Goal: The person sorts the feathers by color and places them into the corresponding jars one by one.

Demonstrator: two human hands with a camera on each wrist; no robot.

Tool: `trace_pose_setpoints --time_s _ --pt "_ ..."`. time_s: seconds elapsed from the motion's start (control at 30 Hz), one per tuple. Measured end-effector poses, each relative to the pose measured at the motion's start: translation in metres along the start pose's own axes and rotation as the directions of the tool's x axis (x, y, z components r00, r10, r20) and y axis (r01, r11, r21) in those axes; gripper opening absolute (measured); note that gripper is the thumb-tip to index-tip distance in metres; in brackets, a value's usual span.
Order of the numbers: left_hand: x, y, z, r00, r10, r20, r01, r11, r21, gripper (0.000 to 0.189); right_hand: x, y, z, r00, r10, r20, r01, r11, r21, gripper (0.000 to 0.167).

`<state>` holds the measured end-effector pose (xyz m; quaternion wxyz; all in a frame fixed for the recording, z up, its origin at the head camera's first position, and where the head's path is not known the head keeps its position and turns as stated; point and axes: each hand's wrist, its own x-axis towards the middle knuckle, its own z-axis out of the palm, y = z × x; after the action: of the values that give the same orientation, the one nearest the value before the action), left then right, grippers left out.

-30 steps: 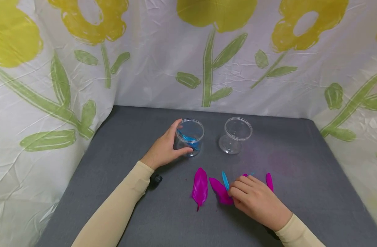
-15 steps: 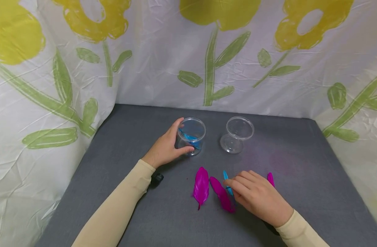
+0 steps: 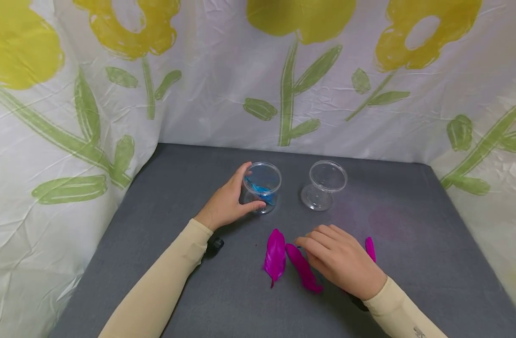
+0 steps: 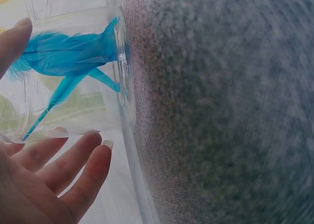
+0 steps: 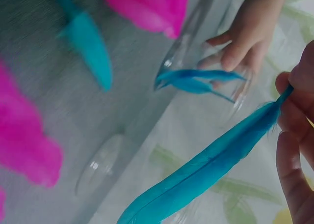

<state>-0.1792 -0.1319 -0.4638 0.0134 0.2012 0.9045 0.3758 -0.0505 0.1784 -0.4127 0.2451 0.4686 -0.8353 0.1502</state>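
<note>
My left hand grips the side of a clear plastic cup, thumb in front and fingers behind. Inside the cup lie several blue feathers, one quill leaning toward the rim. My right hand pinches another blue feather by its quill end between thumb and fingers; in the head view the hand mostly hides it. Magenta feathers lie on the grey table by that hand: one to the left, one beside the fingers and one partly behind it. A further blue feather lies among them.
A second clear cup stands to the right of the gripped one. Behind the grey table hangs a white cloth with painted yellow flowers, also along both sides.
My right hand has picked up a blue feather from beside the magenta one and shifted slightly left and away from me. The left hand stays on the cup.
</note>
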Motion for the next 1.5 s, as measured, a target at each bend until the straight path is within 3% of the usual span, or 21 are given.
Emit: trace_pose_setpoints --time_s 0.27,0.53,0.77,1.03,1.3,1.5 --pt "-0.002 0.001 -0.001 1.0 -0.011 0.005 0.011 1.0 0.002 0.114 0.022 0.005 0.011 1.0 0.005 -0.026 -0.003 0.998 0.067 0.03" --pt "-0.002 0.0 -0.003 1.0 -0.002 0.005 0.002 1.0 0.009 0.115 0.046 0.018 0.015 0.998 0.061 -0.027 -0.059 0.995 0.077 0.034" --pt "-0.003 0.0 -0.003 1.0 0.0 0.003 0.0 1.0 -0.003 0.114 0.078 0.03 0.007 0.991 0.089 -0.104 -0.072 0.985 0.155 0.034" --pt "-0.002 -0.001 -0.002 1.0 -0.006 0.016 0.006 1.0 -0.022 0.115 0.108 0.042 0.005 0.942 0.216 -0.256 -0.135 0.944 0.301 0.032" --pt "-0.003 -0.003 -0.003 1.0 -0.007 0.025 0.008 1.0 -0.022 0.114 0.129 0.049 0.018 0.916 0.335 -0.221 -0.21 0.87 0.447 0.032" --pt "-0.002 -0.004 -0.004 1.0 0.001 0.023 0.0 1.0 -0.025 0.114 0.146 0.051 0.019 0.895 0.381 -0.234 -0.223 0.833 0.506 0.029"
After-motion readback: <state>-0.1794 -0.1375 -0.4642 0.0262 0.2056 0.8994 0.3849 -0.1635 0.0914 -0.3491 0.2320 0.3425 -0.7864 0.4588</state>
